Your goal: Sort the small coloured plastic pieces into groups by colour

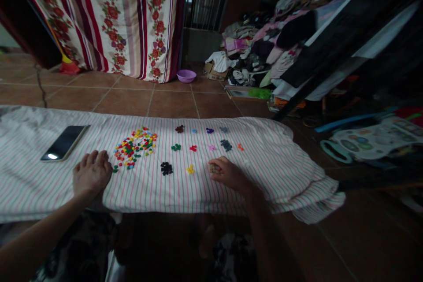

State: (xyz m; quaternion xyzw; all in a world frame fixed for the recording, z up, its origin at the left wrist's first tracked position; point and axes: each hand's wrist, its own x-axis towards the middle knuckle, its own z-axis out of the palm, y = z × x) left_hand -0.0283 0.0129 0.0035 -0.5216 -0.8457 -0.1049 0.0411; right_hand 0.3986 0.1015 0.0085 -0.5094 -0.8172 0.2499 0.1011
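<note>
My left hand rests palm down on the striped cloth, fingers loosely bent and slightly apart, holding nothing visible. Just right of it lies a mixed heap of small coloured pieces, too small to name. My right hand curves its thumb and fingers around a cluster of small tan pieces on the cloth. Nearby lie single-colour clusters: yellow pieces, black pieces, red pieces, green pieces, pink pieces and dark grey pieces.
A phone lies on the striped cloth at left. Further back are brown pieces and purple pieces. Beyond stand a purple basin and piled clothes. A toy panel is at right.
</note>
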